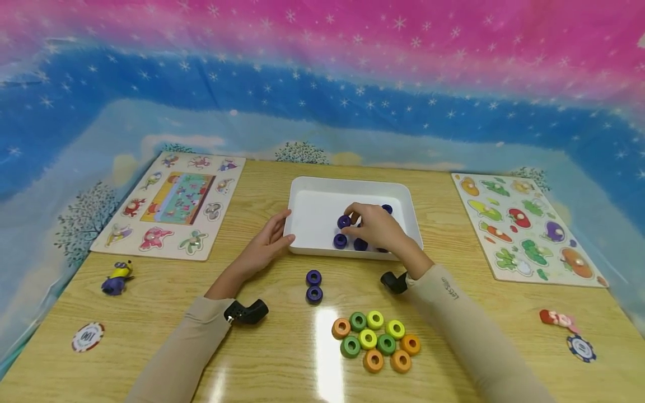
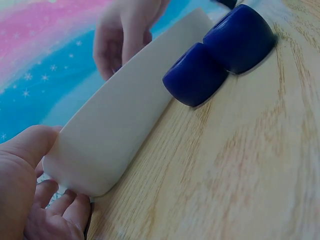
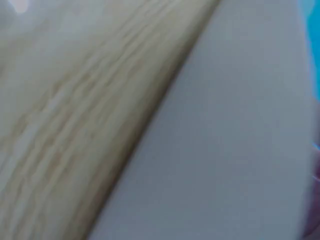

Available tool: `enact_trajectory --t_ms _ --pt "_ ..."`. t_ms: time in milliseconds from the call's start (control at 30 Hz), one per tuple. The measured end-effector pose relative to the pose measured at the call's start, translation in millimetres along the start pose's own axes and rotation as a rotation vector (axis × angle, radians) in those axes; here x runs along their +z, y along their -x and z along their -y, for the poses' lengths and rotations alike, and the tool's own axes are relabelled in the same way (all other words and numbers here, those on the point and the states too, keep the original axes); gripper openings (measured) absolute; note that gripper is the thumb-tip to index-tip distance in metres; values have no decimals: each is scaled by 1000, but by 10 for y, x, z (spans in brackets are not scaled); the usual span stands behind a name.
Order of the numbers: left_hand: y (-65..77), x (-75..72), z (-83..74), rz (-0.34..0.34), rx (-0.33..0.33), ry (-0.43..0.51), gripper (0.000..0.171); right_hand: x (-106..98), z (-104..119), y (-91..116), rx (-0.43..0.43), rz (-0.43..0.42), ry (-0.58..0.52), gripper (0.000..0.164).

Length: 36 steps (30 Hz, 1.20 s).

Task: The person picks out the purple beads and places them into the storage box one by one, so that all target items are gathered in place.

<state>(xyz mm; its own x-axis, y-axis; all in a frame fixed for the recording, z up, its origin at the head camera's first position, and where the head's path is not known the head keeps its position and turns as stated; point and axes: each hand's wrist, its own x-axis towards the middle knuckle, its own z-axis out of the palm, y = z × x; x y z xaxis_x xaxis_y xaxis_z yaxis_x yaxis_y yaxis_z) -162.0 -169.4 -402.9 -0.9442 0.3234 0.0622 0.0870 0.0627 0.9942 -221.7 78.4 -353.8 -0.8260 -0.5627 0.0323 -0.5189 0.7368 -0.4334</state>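
A white rectangular tray [image 1: 317, 207] lies on the wooden table with several purple rings [image 1: 340, 241] in its right part. My left hand [image 1: 262, 246] grips the tray's near left corner; in the left wrist view its thumb lies at the rim and its fingers curl round the outer wall [image 2: 110, 115]. Reaching over the near side, my right hand [image 1: 375, 224] pinches a purple ring [image 1: 344, 221] between thumb and fingers inside the tray. It partly covers other rings there. Two more purple rings [image 1: 314, 286] touch each other on the table before the tray.
Nearer me lies a cluster of orange, green and yellow rings [image 1: 368, 339]. Picture puzzle boards stand left [image 1: 221, 224] and right [image 1: 519, 263]. Small figures [image 1: 116, 280] [image 1: 558, 319] and round chips [image 1: 88, 337] [image 1: 581, 348] lie toward the sides. A patterned cloth [image 1: 322, 84] hangs behind.
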Motion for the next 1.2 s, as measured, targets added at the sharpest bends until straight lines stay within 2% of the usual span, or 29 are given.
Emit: enact_trajectory --t_ms 133,300,500,633,733,833,933,1000,1100,1200 --pt "-24 -9 82 -2 7 -13 61 52 -55 -80 66 7 40 33" --pt "-29 -4 99 5 21 -4 63 60 -71 -136 97 62 66 33" --pt "-13 4 63 2 0 -10 62 15 -54 -141 118 113 73 40" --pt "20 23 -27 2 -15 -7 59 -51 19 -87 99 99 70 44" --pt "42 42 -95 4 -14 -1 57 -108 128 -19 11 85 36 41" --pt "46 43 -112 1 -14 -3 57 -138 255 56 -157 114 -14 34" --pt "30 24 -68 0 -14 -1 57 -117 371 129 -349 223 -43 30" --pt "14 8 -19 1 -10 -7 59 -71 434 169 -443 315 -41 28" --pt "-9 -8 46 -1 -2 -20 60 23 501 206 -499 413 -3 30" --pt "-20 -9 76 1 12 -25 60 115 541 214 -506 423 79 33"
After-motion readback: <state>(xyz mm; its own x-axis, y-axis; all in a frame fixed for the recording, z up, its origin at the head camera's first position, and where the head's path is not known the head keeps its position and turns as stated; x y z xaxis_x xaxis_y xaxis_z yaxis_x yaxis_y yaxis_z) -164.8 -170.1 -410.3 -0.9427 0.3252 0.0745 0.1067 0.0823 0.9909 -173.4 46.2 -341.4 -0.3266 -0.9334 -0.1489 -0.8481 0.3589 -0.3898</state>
